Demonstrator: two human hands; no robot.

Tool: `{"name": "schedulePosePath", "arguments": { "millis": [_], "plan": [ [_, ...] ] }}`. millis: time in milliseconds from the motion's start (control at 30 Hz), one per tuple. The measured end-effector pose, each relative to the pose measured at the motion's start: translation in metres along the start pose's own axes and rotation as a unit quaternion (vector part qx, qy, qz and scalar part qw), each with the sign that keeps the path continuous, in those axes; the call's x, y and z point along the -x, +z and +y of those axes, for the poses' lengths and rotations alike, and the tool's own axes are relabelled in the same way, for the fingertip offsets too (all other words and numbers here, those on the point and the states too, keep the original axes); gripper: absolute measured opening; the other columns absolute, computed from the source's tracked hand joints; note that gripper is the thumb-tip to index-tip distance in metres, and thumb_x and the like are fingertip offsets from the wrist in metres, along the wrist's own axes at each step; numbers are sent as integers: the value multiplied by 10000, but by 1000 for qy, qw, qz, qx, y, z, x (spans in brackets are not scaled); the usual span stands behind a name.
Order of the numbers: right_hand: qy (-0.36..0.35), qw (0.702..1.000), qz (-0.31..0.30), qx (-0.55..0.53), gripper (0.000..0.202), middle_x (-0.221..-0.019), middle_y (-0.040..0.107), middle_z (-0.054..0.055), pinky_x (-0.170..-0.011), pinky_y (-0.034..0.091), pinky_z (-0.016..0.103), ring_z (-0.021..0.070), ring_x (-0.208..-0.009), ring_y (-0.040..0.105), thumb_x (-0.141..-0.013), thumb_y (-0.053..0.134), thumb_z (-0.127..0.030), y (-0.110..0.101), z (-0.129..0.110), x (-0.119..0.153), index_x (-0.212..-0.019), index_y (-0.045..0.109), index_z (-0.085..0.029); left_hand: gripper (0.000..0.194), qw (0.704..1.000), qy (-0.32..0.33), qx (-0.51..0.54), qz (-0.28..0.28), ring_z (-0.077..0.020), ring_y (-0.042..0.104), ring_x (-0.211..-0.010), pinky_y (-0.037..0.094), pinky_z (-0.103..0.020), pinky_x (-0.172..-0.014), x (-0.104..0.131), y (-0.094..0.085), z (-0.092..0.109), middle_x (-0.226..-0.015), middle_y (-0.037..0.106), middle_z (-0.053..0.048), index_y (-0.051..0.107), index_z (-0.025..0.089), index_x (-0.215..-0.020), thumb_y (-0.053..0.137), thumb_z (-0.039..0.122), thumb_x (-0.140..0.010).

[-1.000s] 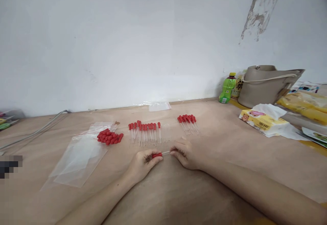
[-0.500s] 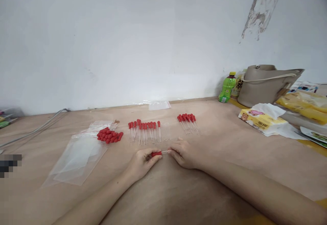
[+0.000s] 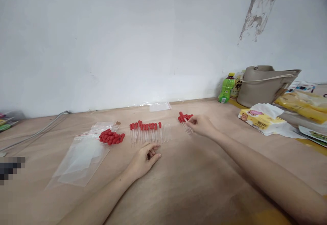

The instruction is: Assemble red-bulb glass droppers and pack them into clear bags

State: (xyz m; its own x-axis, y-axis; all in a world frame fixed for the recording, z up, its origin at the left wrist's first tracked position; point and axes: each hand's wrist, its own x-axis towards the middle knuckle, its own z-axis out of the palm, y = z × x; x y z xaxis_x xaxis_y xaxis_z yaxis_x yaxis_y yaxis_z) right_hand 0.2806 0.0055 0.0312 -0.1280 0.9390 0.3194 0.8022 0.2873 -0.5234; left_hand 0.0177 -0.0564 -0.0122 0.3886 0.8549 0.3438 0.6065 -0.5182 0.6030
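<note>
My left hand (image 3: 145, 160) rests on the brown table covering with its thumb and fingers apart and nothing between them. Just beyond it lies a row of glass droppers (image 3: 145, 133) with red rubber bulbs, and bare glass tubes (image 3: 167, 132) continue the row at its right end. My right hand (image 3: 201, 125) pinches a dropper (image 3: 182, 115) by its glass tube, over a smaller group of finished-looking droppers (image 3: 181, 120); the fingers cover part of that group. A heap of loose red rubber bulbs (image 3: 111, 137) sits left of the row.
Clear zip bags (image 3: 79, 160) lie under and beside the bulbs. Another small bag (image 3: 159, 107) is near the wall. At right stand a tissue pack (image 3: 260, 121), a green bottle (image 3: 227, 88) and a beige bag (image 3: 263, 87). A grey cable (image 3: 38, 129) runs at left.
My left hand has let go of the dropper's red bulb and opened. My right hand has carried the dropper away and to the right, over the smaller group.
</note>
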Motion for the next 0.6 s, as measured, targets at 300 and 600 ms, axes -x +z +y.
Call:
{"name": "schedulePosePath", "arguments": {
  "millis": [300,600],
  "plan": [
    [179,977,7,114,234,-677,642,60,-528,335,234,172,-647,582,-706,489,-350,17,16,-34,-641,652,-194,191,1000,3,-12,-28,-124,533,-663,441,-239,-596,0,-2,6,-780,546,-28,608,171,-931,504,257,-797],
    [176,977,6,118,279,-688,632,59,-560,357,260,188,-665,577,-693,506,-423,25,11,-31,-644,638,-182,196,1000,7,-7,-27,-123,528,-674,437,-241,-615,-1,0,3,-808,553,-37,608,167,-934,499,259,-799]
  ]
}}
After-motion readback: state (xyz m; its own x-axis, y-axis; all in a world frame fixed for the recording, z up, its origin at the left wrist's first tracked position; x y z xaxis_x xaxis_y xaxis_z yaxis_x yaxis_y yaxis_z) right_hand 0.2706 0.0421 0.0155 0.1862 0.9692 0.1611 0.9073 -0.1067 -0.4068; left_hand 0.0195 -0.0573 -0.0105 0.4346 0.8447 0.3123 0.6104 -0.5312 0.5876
